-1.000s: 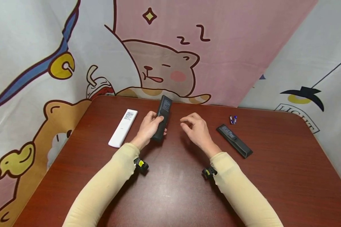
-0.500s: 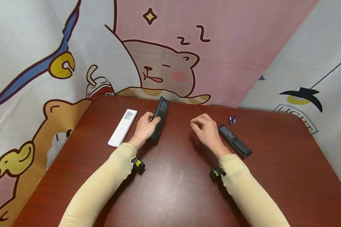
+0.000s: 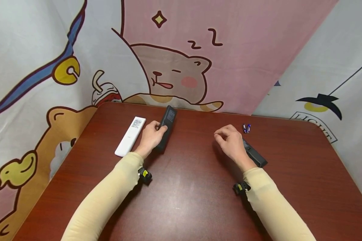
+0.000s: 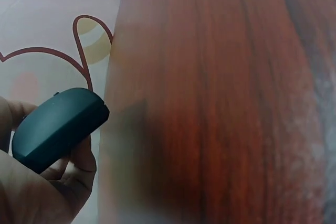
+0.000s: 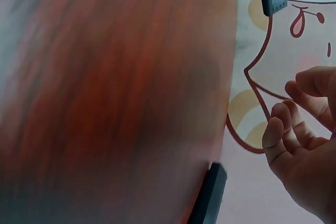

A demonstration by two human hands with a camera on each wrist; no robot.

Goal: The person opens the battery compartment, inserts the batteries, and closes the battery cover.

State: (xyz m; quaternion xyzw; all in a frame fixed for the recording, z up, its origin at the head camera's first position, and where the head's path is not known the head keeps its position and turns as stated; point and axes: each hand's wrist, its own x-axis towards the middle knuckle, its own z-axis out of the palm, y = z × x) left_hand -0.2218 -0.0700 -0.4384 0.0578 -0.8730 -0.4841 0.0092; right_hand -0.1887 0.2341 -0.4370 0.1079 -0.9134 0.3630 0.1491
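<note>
My left hand [image 3: 151,135] grips a black remote control [image 3: 166,129], thumb on its label side and fingers beneath. The remote tilts up from the table with its far end pointing away. In the left wrist view the near end of this black remote [image 4: 60,124] rests within the curled fingers. My right hand [image 3: 231,142] hovers with loosely bent fingers and holds nothing visible. Beneath and beside it a second black remote control [image 3: 255,154] lies on the table, its upper part partly hidden by the hand.
A white remote control [image 3: 130,136] lies label side up left of my left hand. Two small blue batteries [image 3: 246,128] lie beyond my right hand. The brown table [image 3: 181,207] ends at a printed cloth backdrop [image 3: 229,67].
My right hand has moved right, from mid-table to over the second black remote. My left hand has shifted slightly left with the held remote. The batteries and white remote stay put.
</note>
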